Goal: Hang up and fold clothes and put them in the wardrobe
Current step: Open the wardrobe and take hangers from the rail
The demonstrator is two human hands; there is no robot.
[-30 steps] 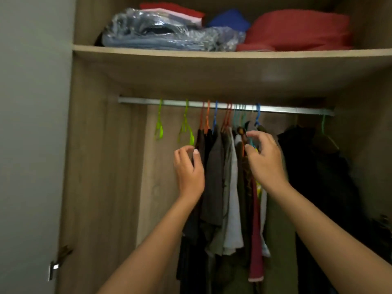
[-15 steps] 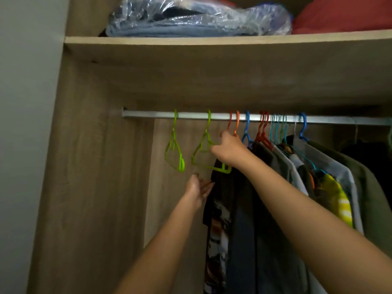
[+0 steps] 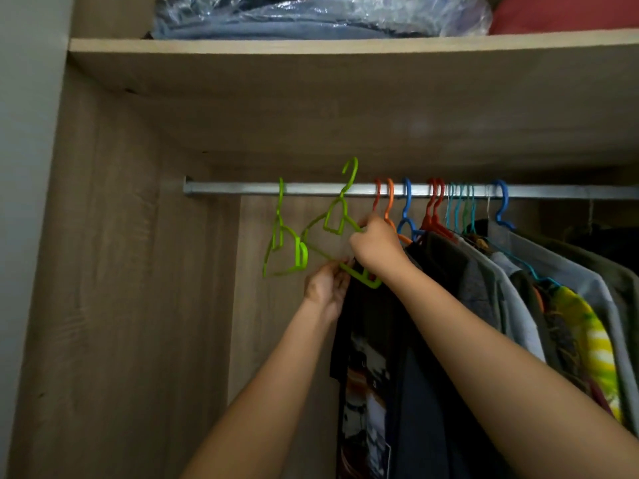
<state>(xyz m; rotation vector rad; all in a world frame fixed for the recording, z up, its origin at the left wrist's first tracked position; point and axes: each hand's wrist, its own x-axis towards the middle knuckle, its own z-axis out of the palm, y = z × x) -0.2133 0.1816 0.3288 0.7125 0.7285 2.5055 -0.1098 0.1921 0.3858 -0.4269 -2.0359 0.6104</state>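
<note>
In the head view, the right hand [image 3: 375,245] gripped the lime green plastic hanger [image 3: 363,280] by its shoulder. The left hand [image 3: 326,285] pinched its bottom bar. Its hook stood just above the silver metal rail [image 3: 235,189], toward the rail's left end, between a second green hanger [image 3: 300,252] and dark hanging shirts [image 3: 446,261].

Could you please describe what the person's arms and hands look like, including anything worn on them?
The left arm and right arm are bare as far as the view shows, with no sleeves. The left hand and right hand wear no gloves, and no watch, bracelet or ring is visible.
</note>
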